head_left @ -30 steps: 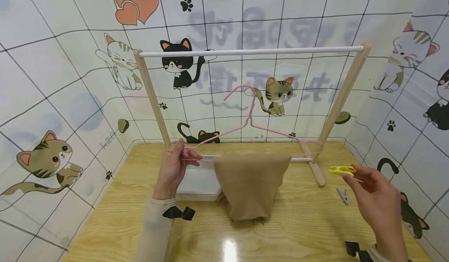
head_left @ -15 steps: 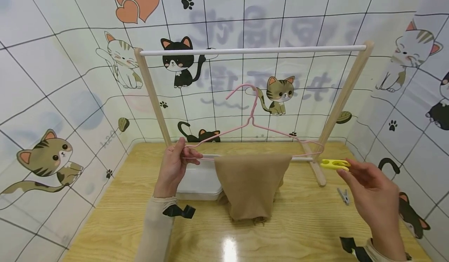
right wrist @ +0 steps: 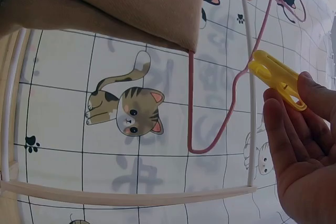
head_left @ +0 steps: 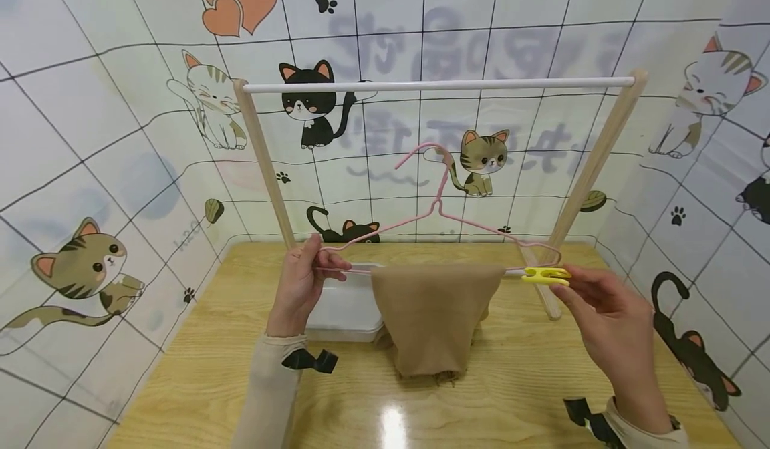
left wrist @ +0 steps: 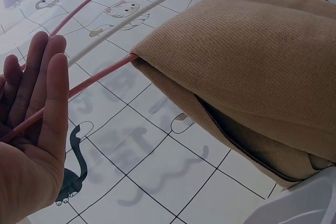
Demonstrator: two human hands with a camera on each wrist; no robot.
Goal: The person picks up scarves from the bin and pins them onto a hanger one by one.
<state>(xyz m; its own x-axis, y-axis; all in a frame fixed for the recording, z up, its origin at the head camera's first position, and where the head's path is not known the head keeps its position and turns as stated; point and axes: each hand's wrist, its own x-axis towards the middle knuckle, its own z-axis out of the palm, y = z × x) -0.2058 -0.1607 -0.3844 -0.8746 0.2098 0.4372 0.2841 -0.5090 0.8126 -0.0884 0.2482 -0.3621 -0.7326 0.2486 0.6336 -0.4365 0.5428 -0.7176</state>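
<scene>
A pink hanger [head_left: 397, 223] is held up in front of the rack, its hook pointing up and left. My left hand [head_left: 299, 286] grips its left end, with thumb and fingers round the wire. Brown cloth [head_left: 436, 322] is folded over the hanger's bottom bar and hangs down, its lower end bunched. Between thumb and fingers my right hand [head_left: 613, 322] pinches a yellow clothespin [head_left: 546, 276] at the hanger's right end, overlapping the bar in the head view. From the right wrist view, the yellow clothespin [right wrist: 278, 80] lies to one side of the hanger's bent corner.
A wooden rack [head_left: 265, 162] with a white top rail [head_left: 421, 86] stands behind the hanger. Behind the cloth, a white plastic tray [head_left: 343, 312] sits on the wood-grain table [head_left: 228, 369]. Cat-print sheeting covers the walls on three sides.
My right hand has moved left with the yellow clothespin, from beside the rack's foot to the hanger's right end. A grey clothespin on the table is now hidden behind that hand.
</scene>
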